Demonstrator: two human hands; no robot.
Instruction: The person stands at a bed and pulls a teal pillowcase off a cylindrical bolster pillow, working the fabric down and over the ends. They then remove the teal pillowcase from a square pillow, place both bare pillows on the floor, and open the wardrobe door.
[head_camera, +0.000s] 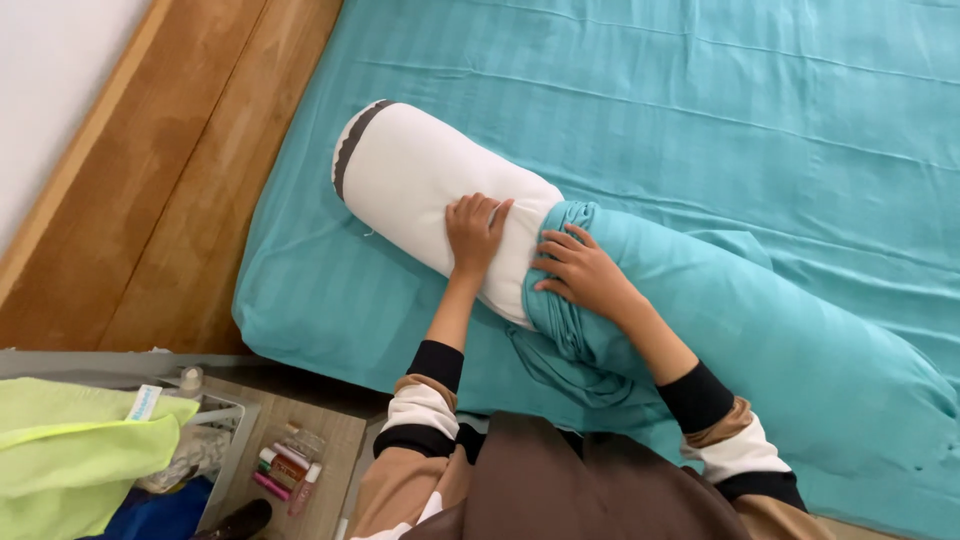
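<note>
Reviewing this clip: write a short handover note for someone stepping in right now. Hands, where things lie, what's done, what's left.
Left hand: palm flat on the bare end of the long white cylindrical bolster pillow, fingers spread, holding nothing.
Right hand: resting on the bunched rim of the teal fabric cover, fingers at the gathered edge.
The bolster lies diagonally on the bed with the teal sheet, beside the wooden headboard.
Done: the cover sheathes most of the bolster's length.
Left: the white end, with its dark trim, remains uncovered.
</note>
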